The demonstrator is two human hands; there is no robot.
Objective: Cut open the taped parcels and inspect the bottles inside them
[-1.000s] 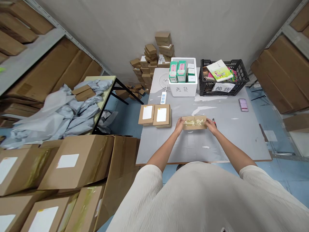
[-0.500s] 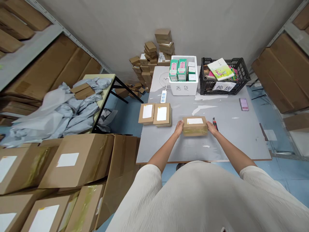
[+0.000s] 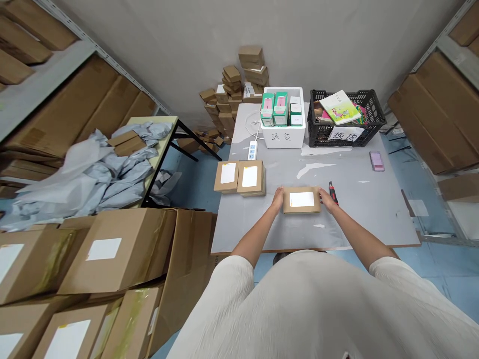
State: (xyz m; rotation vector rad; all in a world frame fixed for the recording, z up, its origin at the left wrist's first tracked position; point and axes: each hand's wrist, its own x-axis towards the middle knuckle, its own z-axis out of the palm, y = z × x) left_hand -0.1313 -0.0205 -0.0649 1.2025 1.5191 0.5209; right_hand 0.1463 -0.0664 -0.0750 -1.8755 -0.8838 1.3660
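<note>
A small brown cardboard box with a white label on top is held between my two hands over the grey table. My left hand grips its left end, and my right hand grips the right end. Just beyond the right hand lies a red and black utility knife. To the left, two labelled cardboard boxes sit side by side, a left one and a right one.
Along the table's back stand a white bin of green and white boxes and a black crate with books. A power strip and a pixelated pink item lie on the table. Large cartons crowd the left.
Both hands have tipped the held box so its labelled top faces me more and its taped front side is mostly out of sight. The box sits slightly nearer to me.
</note>
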